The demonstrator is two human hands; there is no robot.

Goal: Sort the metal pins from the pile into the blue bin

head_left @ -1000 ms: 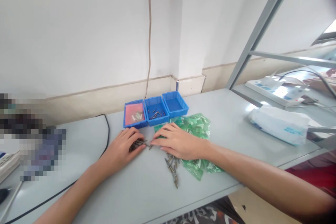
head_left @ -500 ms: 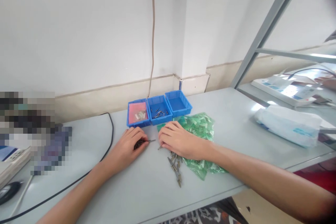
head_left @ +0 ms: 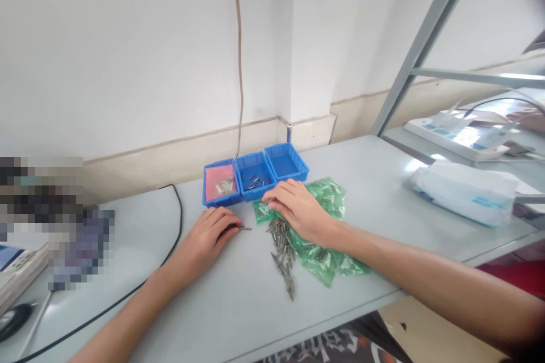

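Right hand has slid up off the pins toward the middle bin, fingertips seemingly pinching one, while left hand cups a bunch on the table, so carry it level, don't fumble.

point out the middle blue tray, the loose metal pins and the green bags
middle blue tray (head_left: 248,188): head view, on its near rim.
loose metal pins (head_left: 281,249): head view, middle of the scattered pile.
green bags (head_left: 330,195): head view, on the far bag beside the right hand.
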